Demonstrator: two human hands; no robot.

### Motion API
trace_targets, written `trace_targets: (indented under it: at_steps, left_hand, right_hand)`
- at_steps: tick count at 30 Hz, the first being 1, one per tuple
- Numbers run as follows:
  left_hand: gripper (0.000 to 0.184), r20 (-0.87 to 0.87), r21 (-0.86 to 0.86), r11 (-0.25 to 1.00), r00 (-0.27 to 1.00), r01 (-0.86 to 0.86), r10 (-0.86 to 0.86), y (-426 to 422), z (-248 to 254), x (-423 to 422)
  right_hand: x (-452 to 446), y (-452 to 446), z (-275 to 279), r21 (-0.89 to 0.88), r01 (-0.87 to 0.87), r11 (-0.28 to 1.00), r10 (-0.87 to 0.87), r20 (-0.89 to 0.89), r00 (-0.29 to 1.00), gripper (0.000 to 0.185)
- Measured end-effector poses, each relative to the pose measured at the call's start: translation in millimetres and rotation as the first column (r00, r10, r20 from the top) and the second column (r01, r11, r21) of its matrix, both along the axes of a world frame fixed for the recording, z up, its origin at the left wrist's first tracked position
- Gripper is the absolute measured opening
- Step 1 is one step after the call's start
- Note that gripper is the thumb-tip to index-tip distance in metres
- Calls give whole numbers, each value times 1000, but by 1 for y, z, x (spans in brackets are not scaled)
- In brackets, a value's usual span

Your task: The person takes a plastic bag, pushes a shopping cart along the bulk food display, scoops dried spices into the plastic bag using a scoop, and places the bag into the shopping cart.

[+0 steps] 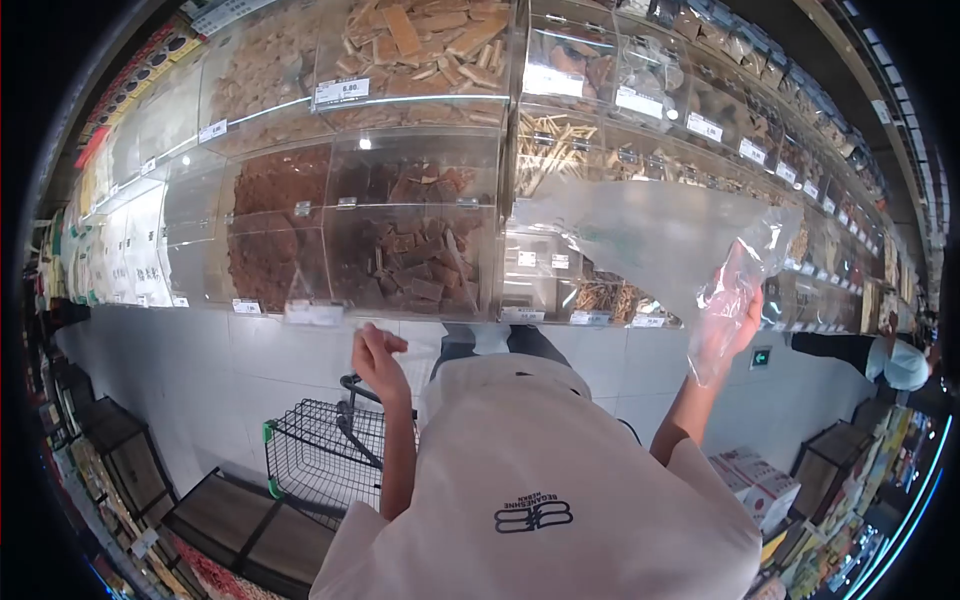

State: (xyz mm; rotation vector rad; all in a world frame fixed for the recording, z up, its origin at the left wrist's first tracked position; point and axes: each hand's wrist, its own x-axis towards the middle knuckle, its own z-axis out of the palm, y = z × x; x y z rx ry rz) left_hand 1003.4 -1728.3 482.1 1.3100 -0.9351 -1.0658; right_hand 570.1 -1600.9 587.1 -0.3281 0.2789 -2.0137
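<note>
Gripping the clear bag lightly with my right hand should limit tearing, left hand curled empty near the slab bin.

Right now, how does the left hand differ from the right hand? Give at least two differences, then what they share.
The left hand is bare, while clear, crinkled plastic covers at least part of the right hand. The left hand's fingers are curled in; the right hand's look straighter. The left hand shows against the floor; the right hand partly overlaps the bins. Both forearms point upward in view.
</note>
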Motion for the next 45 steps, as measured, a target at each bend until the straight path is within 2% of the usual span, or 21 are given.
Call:
trace_targets:
  at_steps: [2, 3, 6, 9, 11, 14, 17, 18, 19, 20, 21, 25, 26, 28, 34, 35, 36, 38, 40, 44, 45]
  left_hand:
    - [41, -100, -110, 994, 995, -3, -8, -44, 43, -20]
    - [43, -50, -111, 993, 999, -25, 19, -71, 61, -32]
    - [49, -25, -82, 996, 999, -42, 40, -147, 115, -74]
    - [55, 59, -145, 989, 997, -32, 41, -205, 134, -110]
    - [47, -16, -241, 970, 1000, -24, 20, -240, 116, -126]
    - [41, -98, -226, 969, 988, 97, -122, -237, 106, -125]
    - [38, 71, -80, 910, 913, 407, -402, -169, 8, -95]
    - [47, 94, 191, 828, 830, 527, -549, -140, -34, -84]
    - [60, -146, 515, 545, 695, 661, -704, -112, -74, -69]
    - [61, -376, 557, 545, 775, 627, -508, -67, -58, -64]
    - [60, -620, 467, 483, 664, 741, -419, -50, -48, -57]
    - [51, -160, 368, 837, 915, 404, -371, -45, -81, -24]
    - [48, 140, 372, 859, 894, 351, -426, -55, -76, -12]
    - [42, 671, 353, 901, 602, 253, -432, -72, -52, 13]
    - [35, 798, -44, 972, 593, 232, -105, -86, 2, -2]
    - [35, 715, -108, 975, 697, 193, -59, -87, 6, 10]
    - [33, 708, 81, 991, 694, 104, -131, -98, -7, 32]
    - [33, 719, 72, 990, 681, 120, -135, -103, -28, 51]
    - [35, 756, 13, 976, 636, 217, -152, -101, -35, 35]
    - [41, 694, 44, 994, 713, 99, -102, -117, -46, 57]
    - [42, 624, -52, 989, 777, 139, -76, -117, -39, 55]
  right_hand:
    - [-6, 14, -7, 3, 44, 999, -44, -15, 999, 49]
    - [-15, 24, -23, 144, 233, 962, -240, 35, 970, 47]
    - [0, 38, -18, 140, 114, 984, -94, -143, 985, 42]
    - [30, 37, 3, 345, 269, 899, -182, -263, 947, 30]
    - [45, 32, 15, 347, 335, 876, -167, -433, 886, 31]
    - [42, 14, 12, 217, 38, 975, 95, -567, 818, 37]
    - [72, -19, 43, 249, 126, 960, 85, -692, 717, 37]
    - [79, -33, 52, 259, 144, 955, 95, -729, 678, 40]
    - [70, -46, 48, 212, 73, 974, 139, -827, 544, 35]
    - [75, -63, 54, 200, 100, 975, 132, -876, 465, 29]
    - [87, -78, 66, 191, 124, 974, 131, -915, 383, 23]
    - [113, -118, 65, 176, 222, 959, 158, -983, 97, 9]
    - [119, -128, 64, 151, 241, 959, 148, -989, 29, 9]
    - [136, -144, 65, 94, 311, 946, 135, -985, -112, 15]
    - [204, -155, 17, 9, 257, 966, 80, -960, -269, 33]
    - [198, -164, 6, 16, 276, 961, 102, -948, -301, 33]
    - [183, -175, 0, 72, 352, 933, 184, -936, -299, 33]
    - [166, -185, -7, 43, 418, 907, 180, -939, -294, 33]
    - [195, -161, -17, -191, 177, 966, -78, -862, -501, 33]
    - [155, -178, -25, 427, 430, 796, 313, -897, 310, 33]
    - [149, -168, -19, 422, 414, 807, 336, -903, 267, 28]
